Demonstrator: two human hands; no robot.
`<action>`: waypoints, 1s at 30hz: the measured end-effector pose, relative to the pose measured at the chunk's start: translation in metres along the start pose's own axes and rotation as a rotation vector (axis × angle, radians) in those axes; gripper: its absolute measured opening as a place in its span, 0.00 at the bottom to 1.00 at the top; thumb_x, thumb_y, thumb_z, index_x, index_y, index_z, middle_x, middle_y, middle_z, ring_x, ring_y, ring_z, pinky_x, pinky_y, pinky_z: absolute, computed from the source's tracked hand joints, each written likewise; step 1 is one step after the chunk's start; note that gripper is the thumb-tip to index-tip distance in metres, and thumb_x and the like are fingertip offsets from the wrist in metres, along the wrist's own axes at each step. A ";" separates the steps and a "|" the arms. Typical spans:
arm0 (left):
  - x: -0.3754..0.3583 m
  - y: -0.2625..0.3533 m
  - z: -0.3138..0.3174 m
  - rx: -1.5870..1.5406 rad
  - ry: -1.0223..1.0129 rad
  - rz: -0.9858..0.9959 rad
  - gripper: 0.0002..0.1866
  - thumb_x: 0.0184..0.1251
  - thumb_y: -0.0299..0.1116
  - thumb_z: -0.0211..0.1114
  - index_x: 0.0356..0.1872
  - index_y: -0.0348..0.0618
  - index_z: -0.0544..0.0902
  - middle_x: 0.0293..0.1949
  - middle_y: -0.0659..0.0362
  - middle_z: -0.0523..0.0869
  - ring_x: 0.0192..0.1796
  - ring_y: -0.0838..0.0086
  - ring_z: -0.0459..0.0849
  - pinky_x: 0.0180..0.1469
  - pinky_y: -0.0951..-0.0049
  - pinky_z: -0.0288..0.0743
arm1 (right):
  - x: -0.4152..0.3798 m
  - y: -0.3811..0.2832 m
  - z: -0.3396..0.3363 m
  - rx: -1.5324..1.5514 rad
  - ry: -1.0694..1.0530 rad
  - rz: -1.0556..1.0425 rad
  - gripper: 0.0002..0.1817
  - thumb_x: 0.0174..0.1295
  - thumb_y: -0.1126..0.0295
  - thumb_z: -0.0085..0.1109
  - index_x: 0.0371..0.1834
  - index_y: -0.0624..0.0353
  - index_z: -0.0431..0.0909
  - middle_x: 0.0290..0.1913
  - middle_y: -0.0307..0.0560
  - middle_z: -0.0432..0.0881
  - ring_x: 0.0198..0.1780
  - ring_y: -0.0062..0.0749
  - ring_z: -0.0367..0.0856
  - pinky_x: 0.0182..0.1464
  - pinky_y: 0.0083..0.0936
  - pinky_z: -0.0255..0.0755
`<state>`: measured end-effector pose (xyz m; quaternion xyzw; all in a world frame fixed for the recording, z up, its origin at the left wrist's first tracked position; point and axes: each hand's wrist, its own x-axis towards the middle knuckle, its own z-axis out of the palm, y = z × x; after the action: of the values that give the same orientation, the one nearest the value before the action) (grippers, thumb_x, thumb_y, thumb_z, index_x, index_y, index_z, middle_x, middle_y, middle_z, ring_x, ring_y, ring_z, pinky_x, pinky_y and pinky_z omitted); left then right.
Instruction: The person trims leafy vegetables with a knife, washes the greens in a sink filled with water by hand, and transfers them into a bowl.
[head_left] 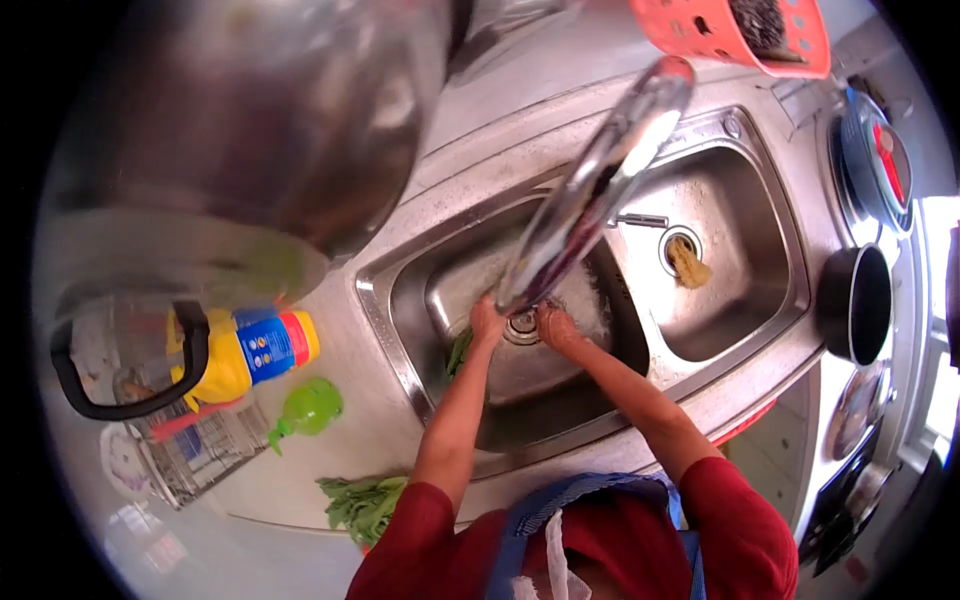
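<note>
Both hands are low in the left basin of a steel double sink (375, 290), under the end of a shiny faucet (600, 190). My left hand (487, 318) is left of the drain (522, 325), its fingers partly hidden by the faucet. Dark green leaves (459, 352) lie just beside that wrist. My right hand (557, 326) is right of the drain with its fingers curled inward. Whether either hand holds something cannot be made out.
A yellow sponge-like piece (688, 264) lies at the right basin's drain. On the left counter are a yellow bottle (250, 350), a green bottle (312, 407), a wire rack (205, 450) and leafy greens (365, 508). A black pot (856, 305) and coral basket (700, 30) are at right.
</note>
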<state>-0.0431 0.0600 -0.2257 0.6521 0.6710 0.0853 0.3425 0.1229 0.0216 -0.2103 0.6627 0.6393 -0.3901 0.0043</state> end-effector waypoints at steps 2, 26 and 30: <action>0.007 0.000 0.004 -0.077 -0.087 -0.071 0.25 0.50 0.28 0.60 0.53 0.33 0.71 0.42 0.42 0.79 0.49 0.52 0.77 0.50 0.59 0.70 | 0.004 0.002 -0.007 0.029 0.049 -0.057 0.15 0.59 0.67 0.47 0.45 0.65 0.70 0.31 0.60 0.80 0.33 0.52 0.81 0.33 0.42 0.74; 0.010 0.035 -0.055 -0.688 -0.546 -0.595 0.31 0.37 0.24 0.73 0.50 0.39 0.76 0.42 0.57 0.81 0.47 0.68 0.78 0.50 0.67 0.71 | 0.028 0.011 0.017 -0.302 0.235 -0.402 0.19 0.56 0.65 0.50 0.46 0.69 0.70 0.25 0.54 0.80 0.29 0.41 0.81 0.27 0.39 0.73; 0.015 0.038 -0.069 -0.693 -0.722 -0.531 0.47 0.40 0.29 0.74 0.63 0.30 0.58 0.63 0.47 0.63 0.67 0.60 0.60 0.65 0.61 0.55 | 0.009 -0.003 -0.024 0.024 -0.114 -0.130 0.18 0.58 0.63 0.50 0.46 0.66 0.70 0.28 0.62 0.80 0.33 0.51 0.81 0.35 0.38 0.74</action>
<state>-0.0505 0.1024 -0.1579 0.2982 0.5852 -0.0169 0.7539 0.1320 0.0419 -0.1966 0.5966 0.6749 -0.4342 0.0075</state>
